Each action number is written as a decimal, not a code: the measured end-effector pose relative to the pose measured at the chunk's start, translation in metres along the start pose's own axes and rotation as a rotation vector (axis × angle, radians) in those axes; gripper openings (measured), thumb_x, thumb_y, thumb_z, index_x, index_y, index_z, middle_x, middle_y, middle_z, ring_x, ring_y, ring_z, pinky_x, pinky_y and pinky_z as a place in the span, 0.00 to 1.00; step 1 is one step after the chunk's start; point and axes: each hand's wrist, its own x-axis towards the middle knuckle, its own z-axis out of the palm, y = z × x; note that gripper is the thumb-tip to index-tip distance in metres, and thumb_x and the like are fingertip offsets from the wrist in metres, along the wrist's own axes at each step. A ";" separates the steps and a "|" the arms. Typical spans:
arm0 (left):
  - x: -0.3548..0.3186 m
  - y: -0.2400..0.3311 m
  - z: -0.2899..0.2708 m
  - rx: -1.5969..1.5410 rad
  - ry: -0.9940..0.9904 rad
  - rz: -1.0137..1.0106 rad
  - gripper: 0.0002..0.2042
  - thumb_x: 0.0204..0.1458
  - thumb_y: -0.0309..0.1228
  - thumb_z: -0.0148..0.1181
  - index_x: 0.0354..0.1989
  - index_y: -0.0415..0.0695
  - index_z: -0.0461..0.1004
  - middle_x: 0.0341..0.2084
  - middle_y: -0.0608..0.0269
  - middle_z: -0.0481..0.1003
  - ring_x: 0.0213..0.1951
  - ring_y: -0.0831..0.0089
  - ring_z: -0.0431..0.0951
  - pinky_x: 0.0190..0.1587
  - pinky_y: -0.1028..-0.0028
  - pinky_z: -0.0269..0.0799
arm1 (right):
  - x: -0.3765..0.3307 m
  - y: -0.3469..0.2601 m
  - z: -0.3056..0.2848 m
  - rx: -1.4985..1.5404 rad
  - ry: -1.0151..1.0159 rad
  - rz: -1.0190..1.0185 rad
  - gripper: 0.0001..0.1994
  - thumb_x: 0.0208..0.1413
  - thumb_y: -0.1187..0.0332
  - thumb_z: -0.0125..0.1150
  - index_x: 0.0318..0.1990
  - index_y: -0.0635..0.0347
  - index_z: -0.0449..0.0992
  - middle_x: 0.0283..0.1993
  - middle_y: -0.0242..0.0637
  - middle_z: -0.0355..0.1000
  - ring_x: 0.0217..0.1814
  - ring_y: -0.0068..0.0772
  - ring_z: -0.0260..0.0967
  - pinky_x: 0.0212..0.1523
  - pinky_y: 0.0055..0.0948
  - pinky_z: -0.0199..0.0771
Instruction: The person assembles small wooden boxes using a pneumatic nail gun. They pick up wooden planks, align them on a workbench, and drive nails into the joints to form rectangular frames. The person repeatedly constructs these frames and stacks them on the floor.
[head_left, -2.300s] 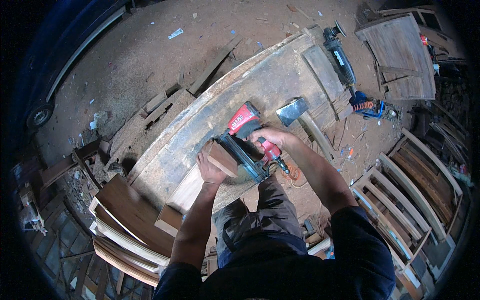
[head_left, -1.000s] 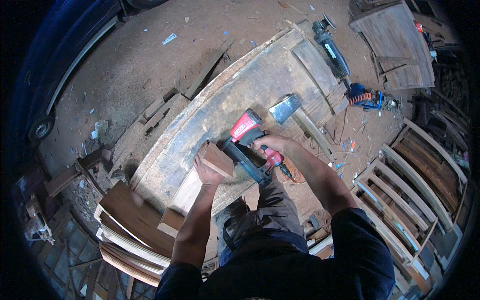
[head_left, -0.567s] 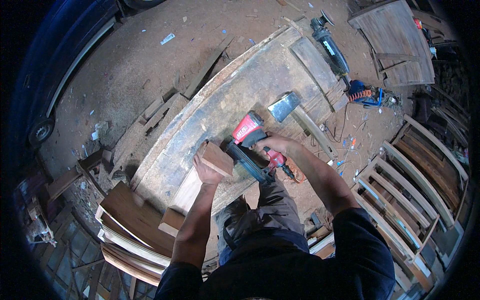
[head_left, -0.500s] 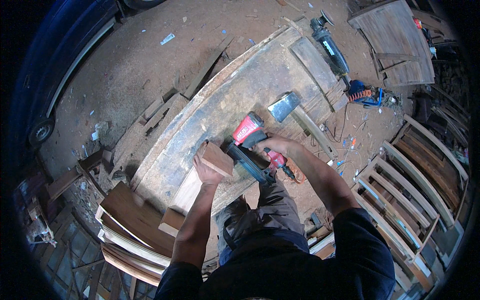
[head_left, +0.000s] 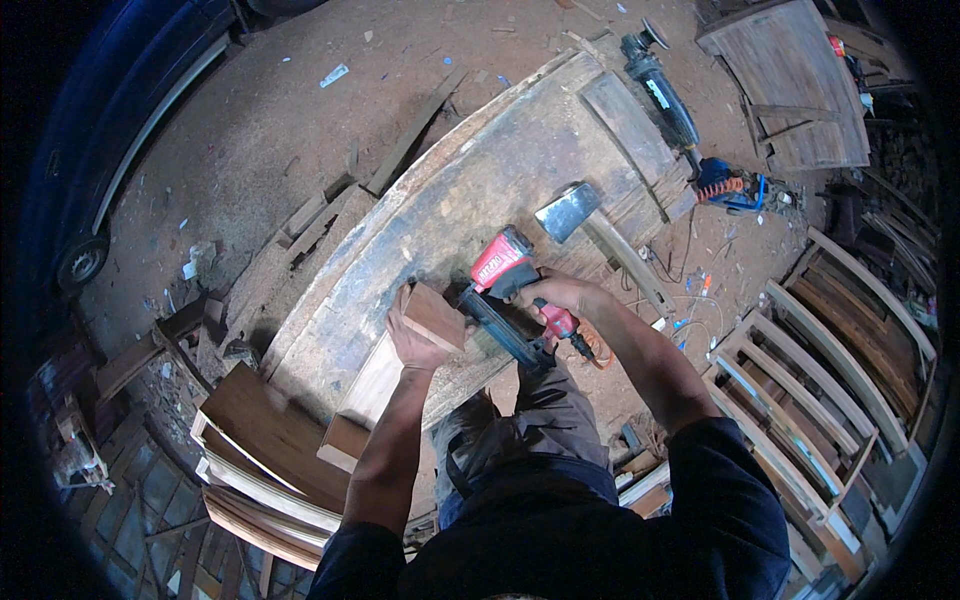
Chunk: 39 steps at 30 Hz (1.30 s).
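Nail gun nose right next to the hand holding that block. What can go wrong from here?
1. The left hand grips the small wood block right beside the nose of the red nail gun, held in the right hand; a fastener could well deflect or exit toward the fingers.
2. An axe lies on the workbench just beyond the gun; a slip could meet its blade.

Small shifts at the wood block

The red nail gun [head_left: 503, 268] has tilted slightly and slid a little lower on the tabletop [head_left: 480, 170] than 2.3 seconds ago, its nose now against the small wood block [head_left: 433, 316]. The left hand [head_left: 412, 338] has closed tighter round that block; the right hand [head_left: 560, 298] has followed the gun.
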 end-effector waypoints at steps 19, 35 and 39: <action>0.010 0.009 -0.010 -0.002 -0.045 -0.013 0.30 0.43 0.60 0.63 0.48 0.50 0.75 0.47 0.59 0.73 0.55 0.53 0.68 0.58 0.50 0.59 | 0.006 0.018 -0.005 0.052 -0.002 -0.013 0.06 0.48 0.71 0.63 0.33 0.63 0.75 0.22 0.33 0.69 0.21 0.26 0.67 0.25 0.28 0.68; 0.004 0.014 -0.036 -0.967 0.125 -0.135 0.37 0.34 0.55 0.76 0.50 0.48 0.69 0.47 0.57 0.73 0.51 0.53 0.74 0.56 0.47 0.69 | -0.034 0.024 0.014 -0.139 0.426 -0.453 0.08 0.52 0.71 0.61 0.39 0.64 0.76 0.30 0.31 0.72 0.30 0.26 0.72 0.35 0.29 0.74; -0.013 -0.002 -0.080 -0.702 0.168 0.043 0.37 0.36 0.42 0.80 0.56 0.44 0.69 0.50 0.57 0.74 0.54 0.60 0.74 0.61 0.55 0.67 | -0.070 0.004 0.001 -0.474 0.704 -0.584 0.24 0.55 0.69 0.58 0.60 0.64 0.71 0.39 0.38 0.77 0.41 0.34 0.76 0.46 0.33 0.76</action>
